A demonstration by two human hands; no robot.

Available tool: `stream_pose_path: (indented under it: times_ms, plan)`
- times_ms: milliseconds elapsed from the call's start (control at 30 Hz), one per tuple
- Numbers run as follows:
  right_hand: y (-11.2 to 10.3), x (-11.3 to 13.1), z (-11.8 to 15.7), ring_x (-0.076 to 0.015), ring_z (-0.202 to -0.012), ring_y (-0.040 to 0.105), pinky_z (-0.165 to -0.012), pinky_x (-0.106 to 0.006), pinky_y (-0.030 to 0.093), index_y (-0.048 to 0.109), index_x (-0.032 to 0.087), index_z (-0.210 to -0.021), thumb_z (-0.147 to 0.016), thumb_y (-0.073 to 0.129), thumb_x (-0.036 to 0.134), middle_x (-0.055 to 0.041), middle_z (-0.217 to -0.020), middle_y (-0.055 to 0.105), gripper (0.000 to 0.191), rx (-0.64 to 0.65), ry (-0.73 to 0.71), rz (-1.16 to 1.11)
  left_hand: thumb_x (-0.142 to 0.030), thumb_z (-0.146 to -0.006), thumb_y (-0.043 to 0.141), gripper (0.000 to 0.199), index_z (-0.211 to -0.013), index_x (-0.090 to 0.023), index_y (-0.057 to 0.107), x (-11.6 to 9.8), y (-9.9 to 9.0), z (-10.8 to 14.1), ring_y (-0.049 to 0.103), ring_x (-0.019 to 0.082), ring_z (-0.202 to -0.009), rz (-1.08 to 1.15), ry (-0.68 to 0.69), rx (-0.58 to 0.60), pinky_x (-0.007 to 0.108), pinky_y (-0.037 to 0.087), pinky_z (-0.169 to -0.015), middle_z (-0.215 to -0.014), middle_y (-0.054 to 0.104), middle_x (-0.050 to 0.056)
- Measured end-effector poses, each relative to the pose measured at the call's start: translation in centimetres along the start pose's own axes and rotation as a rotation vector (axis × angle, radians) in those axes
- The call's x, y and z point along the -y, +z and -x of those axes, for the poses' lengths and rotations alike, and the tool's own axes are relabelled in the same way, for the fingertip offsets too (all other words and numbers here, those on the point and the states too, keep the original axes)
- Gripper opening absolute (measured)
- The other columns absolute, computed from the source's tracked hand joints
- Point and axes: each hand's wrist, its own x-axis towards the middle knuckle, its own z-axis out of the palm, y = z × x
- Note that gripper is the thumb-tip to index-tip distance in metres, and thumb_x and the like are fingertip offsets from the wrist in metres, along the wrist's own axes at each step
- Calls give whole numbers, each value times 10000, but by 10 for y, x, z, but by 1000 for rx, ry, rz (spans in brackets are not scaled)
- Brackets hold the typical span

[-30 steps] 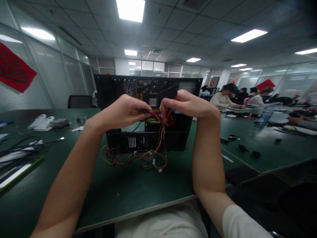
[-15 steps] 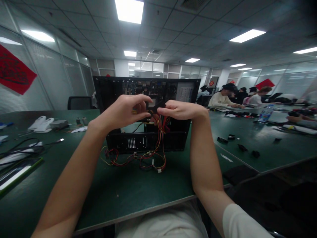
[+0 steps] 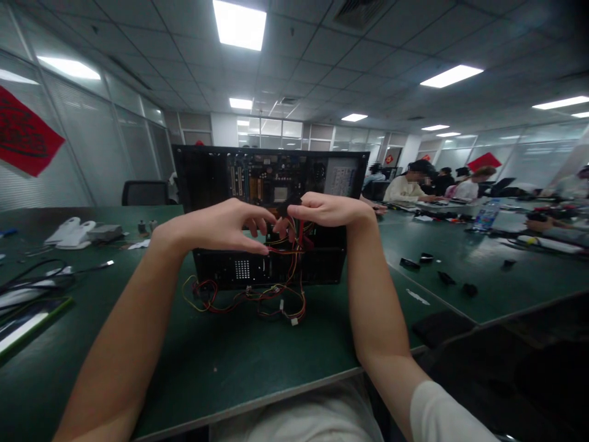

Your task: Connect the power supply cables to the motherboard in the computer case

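A black computer case (image 3: 322, 265) stands open-side toward me on the green table, with its motherboard (image 3: 257, 172) showing inside. My right hand (image 3: 322, 210) is closed around a bundle of red and yellow power cables (image 3: 301, 233) in front of the case. A dark piece (image 3: 289, 204) shows at its fingertips, too dim to name. To the left, my left hand (image 3: 230, 227) has its thumb and fingers apart, and the thumb tip is at a red and yellow wire leading off the bundle. Loose cable ends with white connectors (image 3: 294, 321) lie on the table below.
At the left are white plastic parts (image 3: 78, 233), a grey box (image 3: 105, 233), black cables (image 3: 37, 276) and a green-edged panel (image 3: 32, 322). Small black pieces (image 3: 445, 278) and a water bottle (image 3: 486, 215) are on the right. Other people (image 3: 409, 184) sit at tables beyond.
My left hand has lowered and spread its thumb away from the fingers, down to a wire now drawn out leftward. My right hand has shifted slightly left and down, still gripping the cables.
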Motion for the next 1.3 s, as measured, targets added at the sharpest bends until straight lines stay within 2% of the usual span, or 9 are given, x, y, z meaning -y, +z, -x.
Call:
stream_pose_path:
  times_ms: [100, 167, 267, 467, 667, 767, 933, 1067, 1300]
  plan:
    - [-1, 3, 4, -167, -754, 709, -720, -251, 561, 862, 146, -949, -1028, 555, 765, -60, -791, 781, 695, -44, -36, -37, -474, -847, 836, 589, -1403, -297, 758, 6, 5, 0, 793, 242, -1068, 31, -159, 303, 271, 582, -864, -1235, 839, 53]
    - [-2, 3, 7, -173, -796, 731, -738, -255, 577, 850, 149, -923, -1012, 544, 803, -80, -860, 807, 728, -84, -51, -70, -446, -868, 802, 481, -1325, -295, 803, 9, 9, -2, 793, 248, -1058, 36, -177, 367, 277, 576, -863, -1212, 845, 53]
    - [-3, 2, 11, -167, -783, 730, -725, -253, 580, 829, 148, -866, -985, 505, 870, -92, -866, 806, 799, -137, -53, -88, -415, -933, 720, 276, -1126, -267, 851, 9, 11, -7, 779, 237, -1016, 20, -81, 268, 285, 561, -866, -1135, 848, 48]
    - [0, -4, 15, -187, -715, 725, -641, -281, 582, 820, 143, -876, -941, 383, 969, -106, -798, 772, 937, -224, -17, -153, -391, -921, 749, 183, -975, -226, 808, -1, 5, -8, 755, 195, -880, 0, 8, 168, 271, 545, -770, -965, 820, 16]
    - [5, -7, 9, -154, -504, 605, -527, -293, 567, 811, 164, -831, -954, 292, 977, -81, -643, 706, 972, -310, 103, -190, -352, -968, 699, 209, -1037, -204, 829, -4, 7, -12, 762, 188, -840, -103, 202, -367, 294, 567, -777, -944, 829, 56]
    - [6, -8, 4, -140, -504, 600, -501, -247, 517, 743, 184, -669, -951, 328, 972, -68, -566, 657, 934, -355, 137, -98, -374, -979, 709, 205, -1030, -217, 829, -5, 9, -14, 775, 193, -864, -152, 265, -491, 300, 592, -815, -940, 830, 59]
    - [9, -3, -5, -124, -497, 589, -488, -231, 472, 754, 188, -672, -980, 319, 940, -45, -568, 660, 922, -299, 98, -89, -367, -961, 750, 160, -1042, -233, 784, -4, 11, -12, 779, 186, -885, -189, 257, -601, 302, 613, -847, -974, 828, 37]
    - [13, -1, -10, -129, -490, 581, -487, -234, 472, 796, 189, -738, -980, 306, 940, -32, -557, 653, 929, -238, 85, -92, -322, -895, 820, 274, -1119, -202, 719, -1, 13, -12, 763, 165, -816, -187, 218, -658, 271, 600, -777, -920, 807, 13]
    - [14, -3, -12, -124, -492, 564, -480, -230, 449, 756, 186, -720, -1009, 282, 917, -32, -558, 642, 918, -216, 39, -46, -303, -882, 834, 525, -1364, -203, 653, 0, 12, -13, 763, 160, -830, -201, 225, -591, 245, 585, -771, -949, 808, 17]
